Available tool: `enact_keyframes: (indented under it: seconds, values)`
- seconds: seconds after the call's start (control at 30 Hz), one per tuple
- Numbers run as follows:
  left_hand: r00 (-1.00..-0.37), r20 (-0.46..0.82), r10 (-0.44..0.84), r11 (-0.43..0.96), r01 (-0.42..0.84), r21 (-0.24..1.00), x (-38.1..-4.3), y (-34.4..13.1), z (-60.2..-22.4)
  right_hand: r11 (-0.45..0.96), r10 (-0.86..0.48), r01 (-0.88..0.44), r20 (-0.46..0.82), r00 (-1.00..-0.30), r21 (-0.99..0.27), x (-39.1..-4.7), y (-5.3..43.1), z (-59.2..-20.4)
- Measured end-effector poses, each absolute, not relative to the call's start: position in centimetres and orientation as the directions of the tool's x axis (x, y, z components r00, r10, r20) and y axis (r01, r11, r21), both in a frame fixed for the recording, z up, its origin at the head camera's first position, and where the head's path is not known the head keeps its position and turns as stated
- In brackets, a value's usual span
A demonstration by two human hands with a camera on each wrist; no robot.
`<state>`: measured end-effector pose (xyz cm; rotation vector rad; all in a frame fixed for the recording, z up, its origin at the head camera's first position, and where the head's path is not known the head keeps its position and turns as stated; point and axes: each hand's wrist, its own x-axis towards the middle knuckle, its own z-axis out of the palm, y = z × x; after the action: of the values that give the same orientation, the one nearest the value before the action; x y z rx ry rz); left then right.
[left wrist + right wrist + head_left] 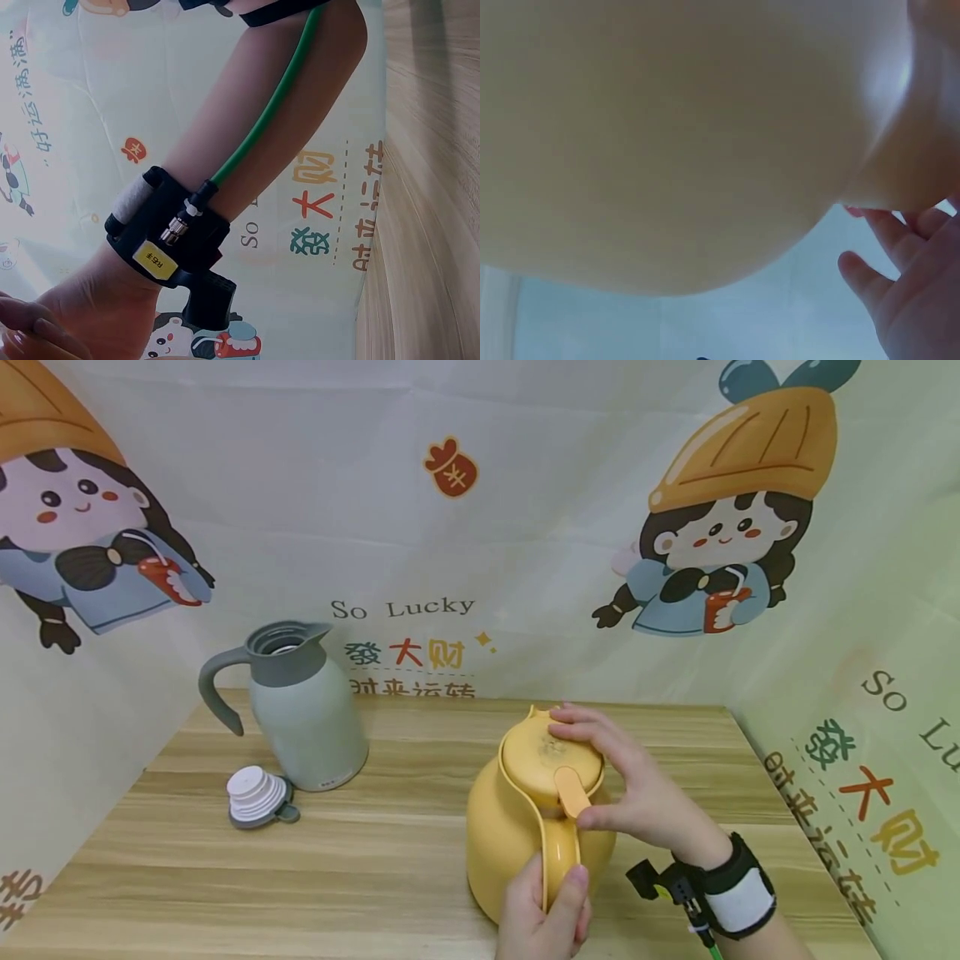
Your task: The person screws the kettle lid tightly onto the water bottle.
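Note:
A yellow vacuum jug stands upright on the table, its handle towards the person. My left hand grips that handle, thumb along its near side. Over the jug's round lid reaches my right hand, fingertips at the far rim and thumb beside the lid's tab. The jug's large body fills most of the right wrist view, with some fingers of the right hand near its top. In the left wrist view the right forearm crosses the frame.
At the back left stands a grey-green vacuum jug with its top uncovered. A white and grey stopper lies beside it on the wooden table. Printed cloth hangs behind and along the sides.

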<state>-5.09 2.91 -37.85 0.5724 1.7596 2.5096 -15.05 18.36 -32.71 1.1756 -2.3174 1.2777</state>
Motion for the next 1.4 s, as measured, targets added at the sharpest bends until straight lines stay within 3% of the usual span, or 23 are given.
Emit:
enact_keyframes:
  seconds: [0.67,1.4]
  values:
    - [-0.916,0.347,0.201,-0.334,0.269,0.904,-5.2,3.0,-38.0,0.469,-0.440,-0.702,0.548,-0.712,-0.535,-13.3,17.2,-32.6]
    - [-0.887,0.415,0.202,-0.348,0.331,0.877,-5.5,3.1,-38.3,0.466,-0.359,-0.697,0.603,-0.712,-0.545,-13.0,16.8,-33.1]
